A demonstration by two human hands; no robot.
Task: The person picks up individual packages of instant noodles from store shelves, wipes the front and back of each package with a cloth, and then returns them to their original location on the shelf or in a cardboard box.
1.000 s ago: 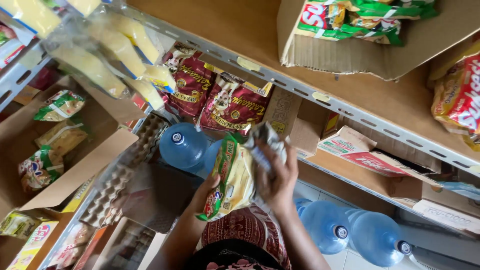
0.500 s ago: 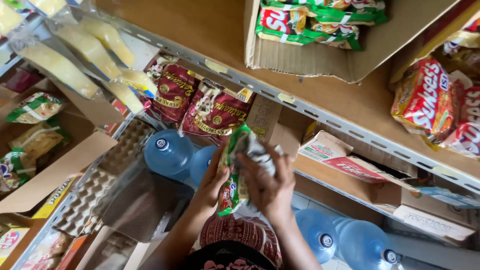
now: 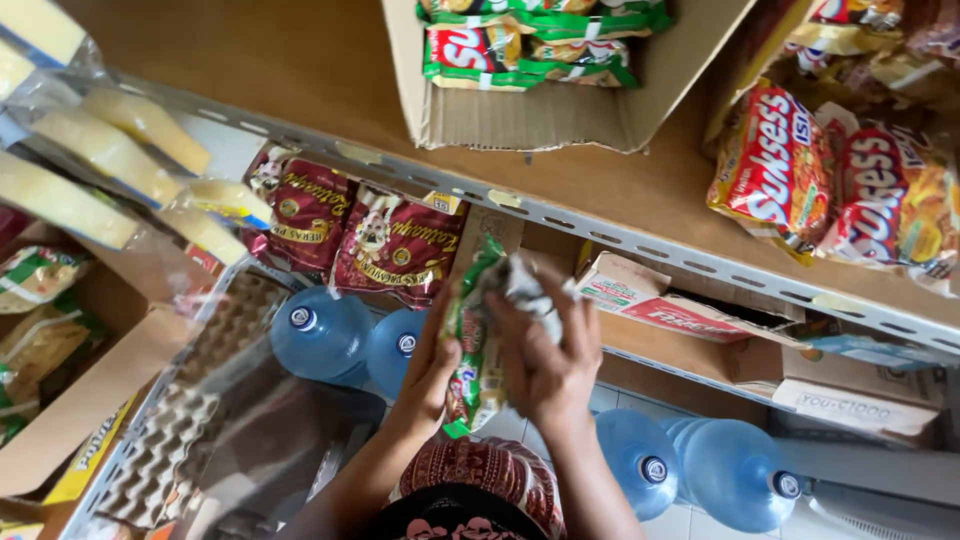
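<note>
Just one view here, a head-worn camera looking steeply down along the front of a shelving unit. It sits close above the person's left hand (image 3: 432, 368) and right hand (image 3: 545, 365), which fill the lower middle. The wooden shelf (image 3: 300, 70) with its metal edge runs diagonally across the top, and water jugs (image 3: 322, 335) on the tiled floor sit far below.

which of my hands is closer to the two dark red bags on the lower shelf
Left. Your left hand holds the green snack packet just below and right of the dark red bags. Your right hand sits farther right, on the packet's other side.
</note>
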